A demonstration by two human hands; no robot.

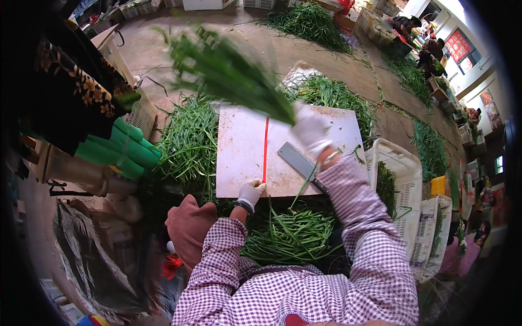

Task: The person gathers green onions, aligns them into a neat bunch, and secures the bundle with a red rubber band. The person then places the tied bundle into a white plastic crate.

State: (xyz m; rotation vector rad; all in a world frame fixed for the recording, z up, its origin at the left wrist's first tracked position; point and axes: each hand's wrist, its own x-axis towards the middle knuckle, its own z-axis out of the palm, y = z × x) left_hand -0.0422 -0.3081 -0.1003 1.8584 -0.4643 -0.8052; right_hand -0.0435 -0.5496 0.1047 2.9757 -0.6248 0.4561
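My right hand (310, 128), in a white glove, grips the end of a bundle of long green leafy stalks (232, 73), blurred by motion above the far part of the white board (240, 142). At the board's near edge my gloved left hand (251, 190) pinches the near end of a red strip (266, 150) that runs straight away from me across the board. A cleaver (298, 161) with a dark handle lies slantwise on the board's right half, below my right forearm, with a green stalk across it. More loose green stalks (289, 236) lie heaped between the board and my body.
Heaps of greens lie left of the board (191, 142) and behind it (330, 93). White plastic crates (408, 195) stand at the right. Green rolled material (118, 150) and a person's dark flowered clothing (81, 85) are at the left. Several people are at the far right.
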